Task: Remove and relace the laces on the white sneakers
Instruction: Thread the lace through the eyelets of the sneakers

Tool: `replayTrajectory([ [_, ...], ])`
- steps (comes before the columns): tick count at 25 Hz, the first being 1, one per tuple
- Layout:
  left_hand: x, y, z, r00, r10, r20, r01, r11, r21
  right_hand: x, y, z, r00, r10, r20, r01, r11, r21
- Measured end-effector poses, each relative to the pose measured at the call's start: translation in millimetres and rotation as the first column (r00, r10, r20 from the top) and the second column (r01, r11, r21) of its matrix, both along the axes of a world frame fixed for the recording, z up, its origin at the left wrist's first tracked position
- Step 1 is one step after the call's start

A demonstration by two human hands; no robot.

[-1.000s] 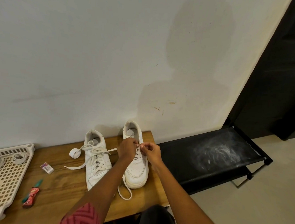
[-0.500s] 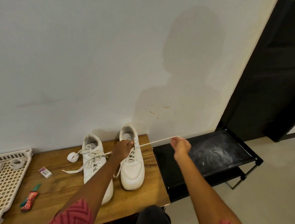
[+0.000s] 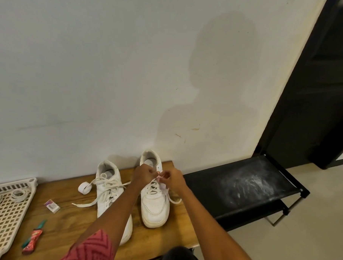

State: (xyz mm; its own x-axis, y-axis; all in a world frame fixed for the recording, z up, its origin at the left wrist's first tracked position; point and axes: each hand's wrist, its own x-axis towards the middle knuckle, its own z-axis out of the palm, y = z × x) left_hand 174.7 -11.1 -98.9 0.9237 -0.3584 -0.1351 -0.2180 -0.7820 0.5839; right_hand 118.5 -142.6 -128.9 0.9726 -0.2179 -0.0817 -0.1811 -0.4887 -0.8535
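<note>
i see both hands meeting over the right sneaker [image 3: 154, 203], which stands low in the middle of the frame on the wooden bench [image 3: 68, 219]. my left hand [image 3: 143, 174] is curled, pinching the lace [image 3: 170, 196] at the upper eyelets; my right hand [image 3: 173, 179] pinches the same lace just beside it. a loose end trails off the shoe's right side onto the wood. the left sneaker [image 3: 109, 188] sits beside it, its laces tied loosely. lower left of the frame holds a perforated tray [image 3: 6, 213], a small eraser [image 3: 52, 205] and a red packet [image 3: 32, 238]. a black rack [image 3: 242, 188] stands at the right.
</note>
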Motion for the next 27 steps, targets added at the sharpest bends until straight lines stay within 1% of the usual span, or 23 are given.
replayTrajectory([
  [2,-0.2,-0.4,-2.0,0.999,0.039,0.019,-0.040,0.999,0.033,1.1,1.8,-3.6,0.999,-0.021,0.030,0.022,0.999,-0.042],
  [3,-2.3,-1.1,-1.0,0.997,0.063,0.037,-0.064,0.997,0.047,-1.6,-2.5,-0.2,0.996,-0.077,0.045,0.079,0.996,-0.049],
  [4,-3.6,-2.2,-0.1,0.995,0.082,0.053,-0.085,0.995,0.053,-4.6,-11.9,1.7,0.979,-0.192,0.071,0.193,0.981,-0.018],
  [5,-4.7,-3.9,0.4,0.993,0.097,0.064,-0.101,0.993,0.056,-9.1,-25.9,4.6,0.917,-0.386,0.099,0.380,0.922,0.073],
  [6,-6.5,-5.4,1.2,0.992,0.111,0.067,-0.115,0.991,0.064,-15.7,-42.6,8.1,0.788,-0.610,0.089,0.584,0.785,0.209],
  [7,-7.9,-6.5,1.9,0.990,0.122,0.070,-0.127,0.989,0.077,-22.8,-61.2,9.6,0.620,-0.783,0.057,0.730,0.602,0.324],
  [8,-7.7,-7.7,2.1,0.989,0.133,0.069,-0.139,0.986,0.088,-30.1,-77.6,9.6,0.499,-0.866,0.031,0.799,0.474,0.371],
  [9,-7.0,-7.6,1.1,0.988,0.143,0.066,-0.149,0.984,0.096,-36.0,-87.5,8.4,0.469,-0.883,0.022,0.827,0.448,0.340],
  [10,-4.8,-8.3,-0.4,0.987,0.149,0.064,-0.155,0.983,0.097,-38.5,-90.4,7.8,0.506,-0.862,0.028,0.821,0.491,0.292],
  [11,-3.8,-8.3,-1.4,0.987,0.148,0.058,-0.154,0.983,0.097,-38.6,-86.3,9.7,0.589,-0.807,0.045,0.778,0.581,0.241],
  [13,-5.6,-8.1,-1.1,0.990,0.125,0.063,-0.128,0.991,0.049,-32.5,-63.3,12.0,0.768,-0.630,0.111,0.618,0.776,0.126],
  [14,-6.3,-7.5,0.6,0.986,0.129,0.106,-0.127,0.992,-0.022,-25.5,-50.5,10.5,0.848,-0.511,0.141,0.506,0.859,0.073],
  [15,-6.8,-5.5,3.0,0.973,0.165,0.163,-0.146,0.981,-0.125,-18.1,-36.6,8.1,0.917,-0.368,0.154,0.369,0.929,0.022],
  [16,-5.4,-2.7,4.3,0.952,0.224,0.209,-0.173,0.956,-0.236,-11.1,-22.2,6.1,0.964,-0.231,0.130,0.237,0.971,-0.034],
  [17,-2.5,-0.1,5.1,0.936,0.263,0.232,-0.187,0.934,-0.303,-4.6,-9.7,3.1,0.988,-0.136,0.079,0.142,0.986,-0.086],
  [18,0.5,1.1,6.0,0.938,0.257,0.234,-0.183,0.938,-0.296,0.6,-0.3,0.0,0.996,-0.089,0.019,0.091,0.987,-0.135],
  [19,2.4,2.1,5.7,0.951,0.217,0.220,-0.166,0.959,-0.229,4.0,6.8,-2.9,0.997,-0.070,-0.017,0.066,0.985,-0.159],
  [21,5.2,4.2,3.6,0.979,0.097,0.177,-0.088,0.994,-0.060,7.1,12.9,-4.7,0.997,-0.068,-0.024,0.064,0.987,-0.147],
  [22,5.3,4.5,2.3,0.984,0.053,0.168,-0.052,0.999,-0.010,7.3,10.8,-5.0,0.998,-0.066,-0.016,0.062,0.984,-0.165],
  [23,4.7,4.4,1.9,0.986,0.027,0.166,-0.029,1.000,0.008,6.8,7.1,-4.6,0.998,-0.063,-0.007,0.060,0.978,-0.201],
  [25,4.2,4.3,0.0,0.986,0.020,0.164,-0.019,1.000,-0.004,7.0,-3.1,-4.5,0.997,-0.081,0.000,0.079,0.965,-0.250],
  [27,4.5,6.3,-4.0,0.986,0.038,0.162,-0.029,0.998,-0.054,5.5,-5.7,-6.3,0.997,-0.075,-0.018,0.068,0.967,-0.245],
])
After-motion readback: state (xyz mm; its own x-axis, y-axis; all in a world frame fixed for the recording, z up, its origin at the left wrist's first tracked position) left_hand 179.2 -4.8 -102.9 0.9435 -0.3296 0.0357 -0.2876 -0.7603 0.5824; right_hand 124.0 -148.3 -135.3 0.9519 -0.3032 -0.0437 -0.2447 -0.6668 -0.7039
